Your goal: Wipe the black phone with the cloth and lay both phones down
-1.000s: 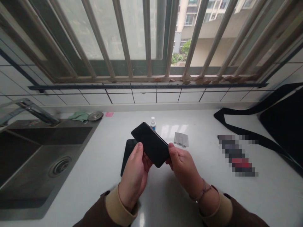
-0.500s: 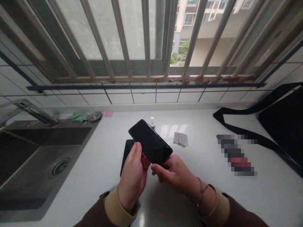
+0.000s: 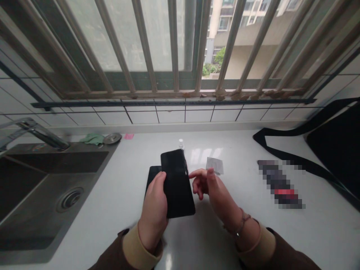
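Far left of the left hand: brushed stainless-steel sink (image 3: 47, 195), with a chrome faucet (image 3: 42, 133). Under the left hand: flat black rectangular slab (image 3: 153, 178), lying on the white countertop (image 3: 317, 232). Left hand (image 3: 153, 198): clenched, grasping a glossy black smartphone (image 3: 177, 183), held nearly upright and tilted above the slab. Beyond the smartphone: small white-capped bottle (image 3: 181, 144). Right hand (image 3: 216, 187): released, holding nothing, fingers loosely curled just beside the smartphone, not touching it. Just beyond the right fingertips: grey square cloth (image 3: 215, 165). Far right of the right hand: pixelated, unreadable item (image 3: 281, 183), then black bag strap (image 3: 284, 150).
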`<state>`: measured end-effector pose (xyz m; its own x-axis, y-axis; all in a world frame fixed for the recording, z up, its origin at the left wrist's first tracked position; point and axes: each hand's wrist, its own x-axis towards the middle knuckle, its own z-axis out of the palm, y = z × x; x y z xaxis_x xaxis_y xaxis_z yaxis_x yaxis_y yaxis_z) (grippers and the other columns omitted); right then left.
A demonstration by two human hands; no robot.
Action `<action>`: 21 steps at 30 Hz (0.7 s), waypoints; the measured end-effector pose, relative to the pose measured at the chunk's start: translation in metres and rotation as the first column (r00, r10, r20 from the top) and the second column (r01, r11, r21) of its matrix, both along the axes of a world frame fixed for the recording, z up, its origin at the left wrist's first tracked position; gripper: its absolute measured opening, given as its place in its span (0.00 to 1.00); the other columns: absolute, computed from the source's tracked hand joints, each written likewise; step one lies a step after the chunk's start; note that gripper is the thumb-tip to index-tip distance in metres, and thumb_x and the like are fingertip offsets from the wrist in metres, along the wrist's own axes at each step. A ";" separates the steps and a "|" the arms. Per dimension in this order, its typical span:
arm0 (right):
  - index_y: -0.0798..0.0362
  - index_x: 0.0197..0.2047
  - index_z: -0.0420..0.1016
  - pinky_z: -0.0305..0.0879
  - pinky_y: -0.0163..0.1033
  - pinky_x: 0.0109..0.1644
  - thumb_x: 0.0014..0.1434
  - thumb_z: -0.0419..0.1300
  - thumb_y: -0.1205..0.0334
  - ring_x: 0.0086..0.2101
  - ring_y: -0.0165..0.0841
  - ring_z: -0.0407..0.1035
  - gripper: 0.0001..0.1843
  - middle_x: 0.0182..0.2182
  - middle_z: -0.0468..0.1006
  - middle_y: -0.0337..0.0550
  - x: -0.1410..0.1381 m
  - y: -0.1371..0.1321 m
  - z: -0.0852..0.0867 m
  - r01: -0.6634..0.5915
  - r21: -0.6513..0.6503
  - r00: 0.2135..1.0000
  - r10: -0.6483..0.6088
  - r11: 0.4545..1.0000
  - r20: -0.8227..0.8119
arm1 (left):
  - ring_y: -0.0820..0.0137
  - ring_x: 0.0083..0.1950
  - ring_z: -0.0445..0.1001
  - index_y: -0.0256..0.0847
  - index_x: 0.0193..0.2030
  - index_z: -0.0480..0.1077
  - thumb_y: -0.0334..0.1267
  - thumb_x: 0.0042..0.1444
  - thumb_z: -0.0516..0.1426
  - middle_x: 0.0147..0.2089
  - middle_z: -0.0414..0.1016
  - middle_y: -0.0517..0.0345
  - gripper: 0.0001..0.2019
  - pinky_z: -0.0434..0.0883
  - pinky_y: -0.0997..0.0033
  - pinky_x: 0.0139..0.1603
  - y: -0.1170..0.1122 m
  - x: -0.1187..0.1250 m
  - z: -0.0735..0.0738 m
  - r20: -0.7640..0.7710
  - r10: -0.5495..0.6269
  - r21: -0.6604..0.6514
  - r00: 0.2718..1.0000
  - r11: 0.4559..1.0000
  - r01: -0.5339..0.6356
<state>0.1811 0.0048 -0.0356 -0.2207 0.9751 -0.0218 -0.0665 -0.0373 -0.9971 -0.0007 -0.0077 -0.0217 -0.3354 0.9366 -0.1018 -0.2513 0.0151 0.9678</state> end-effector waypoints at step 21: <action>0.51 0.32 0.72 0.67 0.40 0.36 0.73 0.42 0.25 0.33 0.38 0.71 0.40 0.30 0.78 0.45 0.007 0.005 0.007 0.167 0.018 0.955 -0.167 0.986 0.245 | 0.56 0.37 0.75 0.45 0.34 0.80 0.54 0.71 0.56 0.34 0.81 0.51 0.20 0.68 0.62 0.39 -0.003 0.010 0.007 -0.380 -0.450 -0.073 0.808 0.886 0.459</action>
